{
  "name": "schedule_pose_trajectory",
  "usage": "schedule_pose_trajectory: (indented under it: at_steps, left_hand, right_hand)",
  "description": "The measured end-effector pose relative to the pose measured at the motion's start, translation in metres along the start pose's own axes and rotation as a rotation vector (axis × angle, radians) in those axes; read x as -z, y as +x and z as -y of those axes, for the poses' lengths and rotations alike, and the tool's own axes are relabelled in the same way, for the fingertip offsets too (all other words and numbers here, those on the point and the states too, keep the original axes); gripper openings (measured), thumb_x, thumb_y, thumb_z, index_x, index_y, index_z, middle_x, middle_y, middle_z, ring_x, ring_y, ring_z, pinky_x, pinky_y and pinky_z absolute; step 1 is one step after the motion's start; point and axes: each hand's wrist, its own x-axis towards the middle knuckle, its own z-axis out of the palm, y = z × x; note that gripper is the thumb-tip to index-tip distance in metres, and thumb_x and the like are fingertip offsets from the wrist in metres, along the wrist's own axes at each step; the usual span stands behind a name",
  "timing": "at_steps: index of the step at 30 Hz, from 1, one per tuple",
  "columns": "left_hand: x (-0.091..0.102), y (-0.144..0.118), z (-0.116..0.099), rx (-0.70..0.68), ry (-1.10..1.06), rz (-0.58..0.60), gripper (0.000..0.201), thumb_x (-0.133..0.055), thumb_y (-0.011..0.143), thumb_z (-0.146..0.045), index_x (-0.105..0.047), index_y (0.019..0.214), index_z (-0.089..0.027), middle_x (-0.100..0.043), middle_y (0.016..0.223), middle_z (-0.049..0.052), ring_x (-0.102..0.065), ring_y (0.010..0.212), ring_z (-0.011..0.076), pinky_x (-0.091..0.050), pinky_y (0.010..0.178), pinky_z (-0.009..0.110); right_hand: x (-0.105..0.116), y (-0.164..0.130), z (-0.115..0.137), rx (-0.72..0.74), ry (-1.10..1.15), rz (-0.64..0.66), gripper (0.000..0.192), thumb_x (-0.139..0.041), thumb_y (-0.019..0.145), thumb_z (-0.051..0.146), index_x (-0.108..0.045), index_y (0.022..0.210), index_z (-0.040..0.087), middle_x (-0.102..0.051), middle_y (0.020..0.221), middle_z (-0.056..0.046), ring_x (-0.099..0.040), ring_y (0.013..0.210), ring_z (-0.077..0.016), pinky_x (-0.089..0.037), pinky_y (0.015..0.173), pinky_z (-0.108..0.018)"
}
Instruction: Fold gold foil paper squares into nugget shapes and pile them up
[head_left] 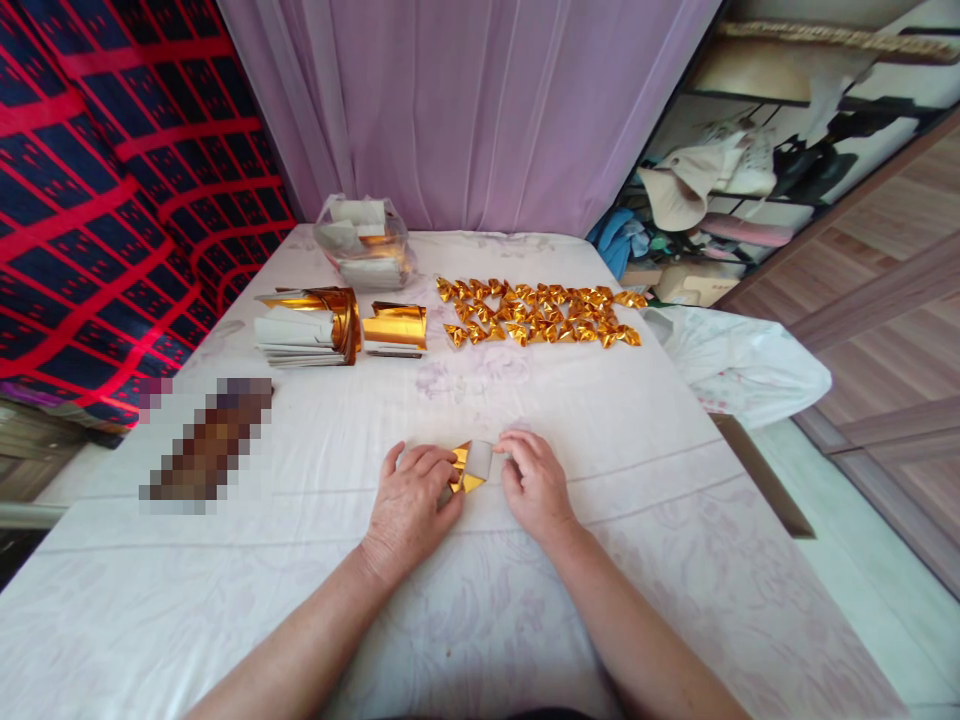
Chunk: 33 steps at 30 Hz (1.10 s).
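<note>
A small piece of gold foil paper (469, 484), partly folded with its pale side (479, 460) showing, lies on the cloth-covered table. My left hand (415, 497) presses on its left part, with the fingers closed over the foil and the thumb along the near edge. What the left fingertips cover is hidden. At the paper's right edge is my right hand (537, 484), its fingers curved and a little apart. The right index fingertip is close to the pale edge; whether it touches, I cannot tell.
Rows of folded gold foil pieces (541, 313) lie further back. Left of them are a small stack of foil sheets (395, 328), a larger stack (307, 330) and a clear plastic bag (365, 245) of sheets. A pixelated brown patch (214, 440) lies left. A white bag (750, 362) hangs beyond the right edge.
</note>
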Motion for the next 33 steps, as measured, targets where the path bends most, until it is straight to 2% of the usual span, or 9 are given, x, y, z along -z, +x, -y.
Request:
schedule_pose_trajectory:
  at_steps: [4, 8, 12, 18, 24, 30, 33]
  left_hand:
    - [-0.001, -0.001, 0.008, -0.025, -0.016, 0.037, 0.014, -0.061, 0.080, -0.016, -0.064, 0.091, -0.024, -0.070, 0.115, 0.003, -0.056, 0.117, 0.0261, -0.025, 0.110, 0.055]
    - [0.002, -0.001, 0.019, -0.098, -0.022, 0.100, 0.021, -0.059, 0.085, -0.018, -0.064, 0.103, -0.026, -0.067, 0.122, 0.001, -0.047, 0.129, 0.0281, -0.022, 0.111, 0.058]
    - [0.005, 0.000, 0.025, -0.150, -0.003, 0.137, 0.028, -0.051, 0.091, -0.017, -0.060, 0.115, -0.028, -0.066, 0.125, 0.000, -0.044, 0.132, 0.0268, -0.019, 0.112, 0.058]
    - [0.008, 0.004, 0.025, -0.190, 0.072, 0.122, 0.031, -0.048, 0.092, -0.013, -0.060, 0.117, -0.027, -0.067, 0.123, 0.001, -0.045, 0.133, 0.0279, -0.017, 0.113, 0.059]
    - [0.006, 0.005, 0.031, -0.256, 0.127, 0.094, 0.035, -0.045, 0.092, -0.006, -0.057, 0.118, -0.026, -0.067, 0.124, 0.001, -0.046, 0.132, 0.0288, -0.020, 0.111, 0.061]
    - [0.006, 0.008, 0.035, -0.282, 0.170, 0.036, 0.031, -0.048, 0.090, -0.004, -0.061, 0.109, -0.026, -0.065, 0.126, 0.001, -0.045, 0.132, 0.0298, -0.023, 0.110, 0.061]
    - [0.011, 0.006, 0.030, -0.291, 0.180, -0.023, 0.028, -0.052, 0.089, -0.007, -0.064, 0.107, -0.025, -0.065, 0.126, 0.003, -0.051, 0.125, 0.0296, -0.032, 0.106, 0.056]
  right_hand:
    - [-0.001, 0.001, -0.001, 0.006, -0.027, 0.061, 0.037, -0.043, 0.073, 0.002, -0.062, 0.099, 0.020, -0.066, 0.098, -0.007, -0.057, 0.095, -0.0222, -0.044, 0.087, -0.037]
    - [0.001, 0.002, -0.001, 0.012, -0.022, 0.104, 0.035, -0.044, 0.077, 0.004, -0.063, 0.102, 0.020, -0.068, 0.097, -0.006, -0.057, 0.093, -0.0227, -0.045, 0.084, -0.037]
    - [0.003, 0.002, -0.001, 0.020, -0.012, 0.130, 0.034, -0.047, 0.077, 0.004, -0.064, 0.101, 0.022, -0.069, 0.096, -0.005, -0.058, 0.090, -0.0222, -0.045, 0.081, -0.037]
    - [0.003, 0.002, -0.003, 0.007, 0.050, 0.164, 0.037, -0.048, 0.073, 0.002, -0.065, 0.098, 0.023, -0.070, 0.090, -0.003, -0.060, 0.087, -0.0208, -0.043, 0.078, -0.035]
    - [0.003, 0.000, -0.005, 0.043, 0.075, 0.187, 0.033, -0.050, 0.079, 0.003, -0.067, 0.097, 0.024, -0.069, 0.089, -0.001, -0.060, 0.086, -0.0186, -0.041, 0.077, -0.034]
    - [0.007, -0.002, 0.006, 0.194, -0.064, 0.205, 0.023, -0.059, 0.084, 0.009, -0.071, 0.093, 0.026, -0.067, 0.087, -0.002, -0.055, 0.084, -0.0192, -0.041, 0.076, -0.034]
    - [0.011, -0.002, 0.014, 0.279, -0.143, 0.207, 0.020, -0.058, 0.087, 0.011, -0.071, 0.094, 0.025, -0.067, 0.093, -0.003, -0.054, 0.088, -0.0204, -0.042, 0.080, -0.037]
